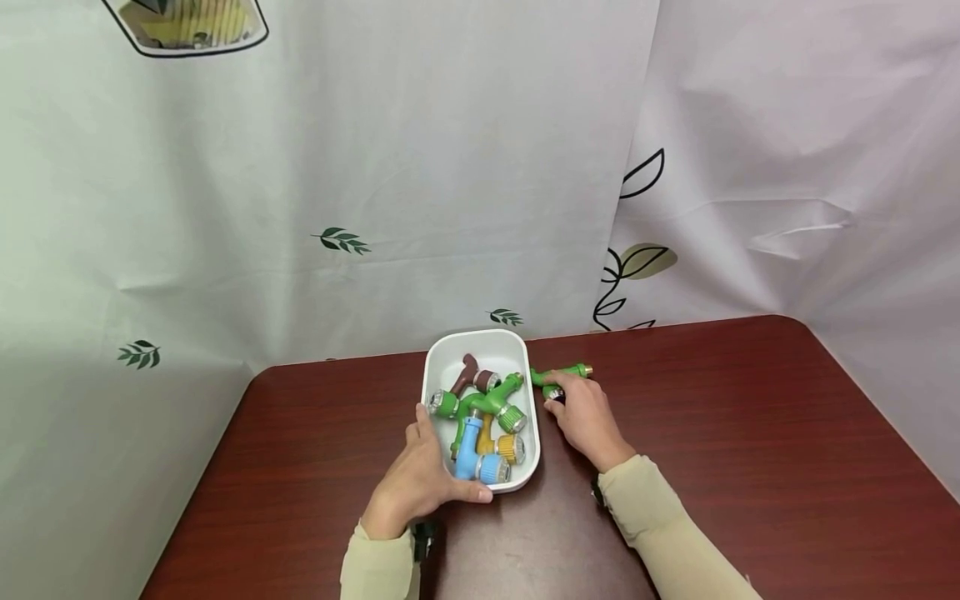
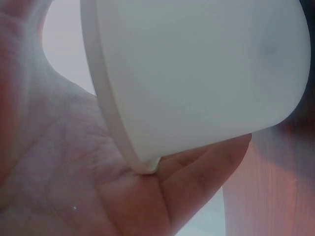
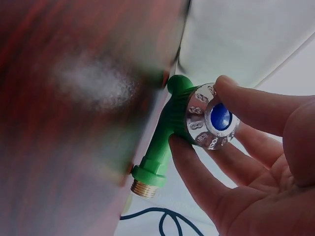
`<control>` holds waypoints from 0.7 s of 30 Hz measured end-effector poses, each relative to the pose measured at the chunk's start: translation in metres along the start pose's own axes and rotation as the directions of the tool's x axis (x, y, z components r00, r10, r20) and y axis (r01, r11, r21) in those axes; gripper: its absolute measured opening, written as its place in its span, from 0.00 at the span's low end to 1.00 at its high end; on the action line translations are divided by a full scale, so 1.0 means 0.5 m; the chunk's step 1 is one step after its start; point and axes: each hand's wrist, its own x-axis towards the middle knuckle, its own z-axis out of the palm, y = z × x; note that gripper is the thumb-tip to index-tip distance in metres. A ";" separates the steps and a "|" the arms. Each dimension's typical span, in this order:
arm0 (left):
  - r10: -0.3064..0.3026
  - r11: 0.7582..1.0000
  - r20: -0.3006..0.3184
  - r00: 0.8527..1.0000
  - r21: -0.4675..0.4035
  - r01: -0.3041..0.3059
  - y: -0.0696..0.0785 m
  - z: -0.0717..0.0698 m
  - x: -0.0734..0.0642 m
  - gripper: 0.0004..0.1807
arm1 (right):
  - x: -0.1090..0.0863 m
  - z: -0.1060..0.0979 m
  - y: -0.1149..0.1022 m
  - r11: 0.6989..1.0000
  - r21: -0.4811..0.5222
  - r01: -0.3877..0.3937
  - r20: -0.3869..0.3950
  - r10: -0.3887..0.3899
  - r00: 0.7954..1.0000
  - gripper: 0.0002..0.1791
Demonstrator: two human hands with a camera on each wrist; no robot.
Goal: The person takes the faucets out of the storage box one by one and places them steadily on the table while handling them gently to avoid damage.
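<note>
A white plastic tray (image 1: 534,433) stands on the table, and my left hand (image 1: 420,475) grips its near left corner, thumb along the near side and fingers along the left side. In the left wrist view the tray's outer wall (image 2: 197,73) fills most of the picture, with the palm (image 2: 59,162) against the rim. Several plastic taps lie inside: a brown one (image 1: 467,373), green ones (image 1: 491,403), a yellow one (image 1: 487,437) and a blue one (image 1: 468,450). Just right of the tray, my right hand (image 1: 588,417) pinches a green tap (image 3: 165,128) by its silver, blue-centred knob (image 3: 209,118).
The dark red wooden table (image 1: 712,433) extends to both sides of the tray. A pale curtain (image 1: 465,167) with leaf prints hangs right behind the table's back edge. Dark cords (image 3: 170,214) show past the table in the right wrist view.
</note>
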 end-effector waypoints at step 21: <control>-0.001 1.000 0.002 1.000 -0.006 0.001 -0.001 0.000 0.001 0.89 | 0.003 -0.001 0.006 0.999 -0.042 -0.012 0.102 0.017 0.995 0.26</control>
